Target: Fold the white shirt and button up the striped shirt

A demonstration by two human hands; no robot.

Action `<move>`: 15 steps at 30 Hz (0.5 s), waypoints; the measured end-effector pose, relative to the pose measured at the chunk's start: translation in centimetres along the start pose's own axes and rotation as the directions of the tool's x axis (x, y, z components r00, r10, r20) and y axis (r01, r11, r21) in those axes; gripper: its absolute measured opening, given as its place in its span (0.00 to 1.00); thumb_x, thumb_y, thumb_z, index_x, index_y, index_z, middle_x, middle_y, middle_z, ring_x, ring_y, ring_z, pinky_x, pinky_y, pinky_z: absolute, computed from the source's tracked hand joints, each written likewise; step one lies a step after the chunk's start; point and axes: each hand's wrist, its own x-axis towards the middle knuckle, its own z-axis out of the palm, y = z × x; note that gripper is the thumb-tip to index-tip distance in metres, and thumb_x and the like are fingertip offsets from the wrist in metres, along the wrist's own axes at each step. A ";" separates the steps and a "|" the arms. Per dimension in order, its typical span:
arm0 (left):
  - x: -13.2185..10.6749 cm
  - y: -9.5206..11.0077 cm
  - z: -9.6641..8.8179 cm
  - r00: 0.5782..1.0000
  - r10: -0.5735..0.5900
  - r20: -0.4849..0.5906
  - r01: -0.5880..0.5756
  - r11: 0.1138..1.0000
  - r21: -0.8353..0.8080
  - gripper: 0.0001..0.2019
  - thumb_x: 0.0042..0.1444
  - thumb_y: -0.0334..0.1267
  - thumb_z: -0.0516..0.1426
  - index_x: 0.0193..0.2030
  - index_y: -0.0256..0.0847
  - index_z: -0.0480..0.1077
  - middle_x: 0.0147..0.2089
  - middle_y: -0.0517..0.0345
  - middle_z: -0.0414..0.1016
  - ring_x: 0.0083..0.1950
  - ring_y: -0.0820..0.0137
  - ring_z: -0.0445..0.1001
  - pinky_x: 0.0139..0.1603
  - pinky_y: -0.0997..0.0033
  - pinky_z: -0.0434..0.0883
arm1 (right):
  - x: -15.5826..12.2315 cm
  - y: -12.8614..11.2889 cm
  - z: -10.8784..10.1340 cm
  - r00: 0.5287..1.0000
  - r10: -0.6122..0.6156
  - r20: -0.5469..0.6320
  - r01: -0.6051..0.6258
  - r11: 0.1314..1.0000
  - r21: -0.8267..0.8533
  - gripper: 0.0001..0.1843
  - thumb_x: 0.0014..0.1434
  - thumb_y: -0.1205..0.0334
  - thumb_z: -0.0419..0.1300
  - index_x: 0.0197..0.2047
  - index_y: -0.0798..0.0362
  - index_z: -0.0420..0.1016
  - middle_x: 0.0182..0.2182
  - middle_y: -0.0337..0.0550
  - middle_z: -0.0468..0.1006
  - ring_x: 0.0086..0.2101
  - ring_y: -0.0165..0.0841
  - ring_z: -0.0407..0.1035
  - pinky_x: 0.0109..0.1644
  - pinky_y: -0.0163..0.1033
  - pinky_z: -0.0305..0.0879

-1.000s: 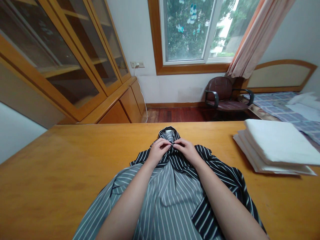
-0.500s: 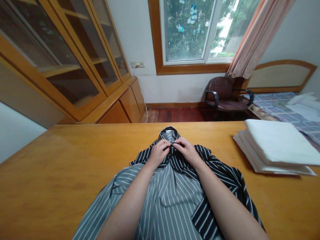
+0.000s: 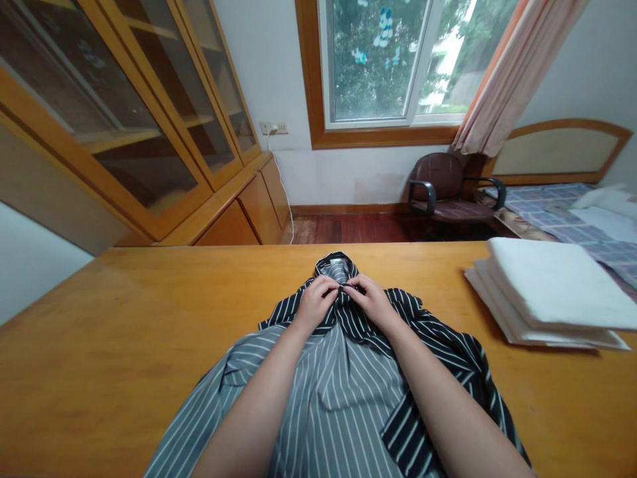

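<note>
The grey-and-black striped cotton shirt [image 3: 343, 392] lies spread on the wide orange wooden table [image 3: 99, 345], collar end away from me. My left hand [image 3: 314, 302] and my right hand [image 3: 371, 300] meet just below the dark collar, fingertips of both pinched shut on the fabric at the neck opening, thumbs nearly touching. Well off to my right sits a stack of folded white cloth [image 3: 547, 292]. Beyond the table stands a dark brown armchair [image 3: 448, 189] under the window.

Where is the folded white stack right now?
In the head view, the folded white stack lies on the right side of the table, right of the striped shirt and clear of it, with the bed just behind.
</note>
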 end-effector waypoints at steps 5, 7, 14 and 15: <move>0.0 0.0 -0.2 1.000 0.012 0.018 -0.012 0.999 -0.030 0.06 0.63 0.32 0.56 0.38 0.41 0.75 0.40 0.54 0.75 0.44 0.67 0.74 0.47 0.68 0.71 | 0.1 0.1 -0.1 0.996 0.080 0.029 -0.082 0.994 0.073 0.11 0.60 0.52 0.63 0.36 0.51 0.75 0.35 0.41 0.77 0.39 0.37 0.71 0.46 0.41 0.64; 0.0 0.0 -0.2 0.999 0.018 0.027 -0.017 0.999 -0.041 0.06 0.62 0.32 0.56 0.39 0.41 0.76 0.40 0.54 0.75 0.44 0.67 0.75 0.47 0.68 0.71 | 0.1 0.1 -0.1 0.992 0.124 0.035 -0.127 0.987 0.100 0.12 0.59 0.51 0.63 0.36 0.51 0.75 0.35 0.41 0.77 0.39 0.36 0.70 0.46 0.40 0.64; 0.0 -0.3 -0.2 0.999 -0.044 0.022 0.045 0.995 -0.085 0.06 0.61 0.35 0.58 0.37 0.42 0.78 0.38 0.55 0.76 0.41 0.68 0.75 0.44 0.69 0.71 | 0.1 0.2 -0.3 0.964 0.236 0.119 -0.255 0.951 0.177 0.13 0.57 0.50 0.64 0.36 0.52 0.76 0.34 0.39 0.78 0.38 0.36 0.71 0.45 0.40 0.64; 0.0 -0.4 -0.2 0.998 -0.054 0.030 0.057 0.994 -0.096 0.06 0.61 0.35 0.58 0.37 0.42 0.78 0.38 0.55 0.76 0.41 0.68 0.75 0.44 0.69 0.71 | 0.1 0.2 -0.3 0.963 0.240 0.124 -0.259 0.949 0.177 0.13 0.56 0.50 0.64 0.36 0.52 0.76 0.34 0.39 0.78 0.38 0.36 0.71 0.45 0.39 0.64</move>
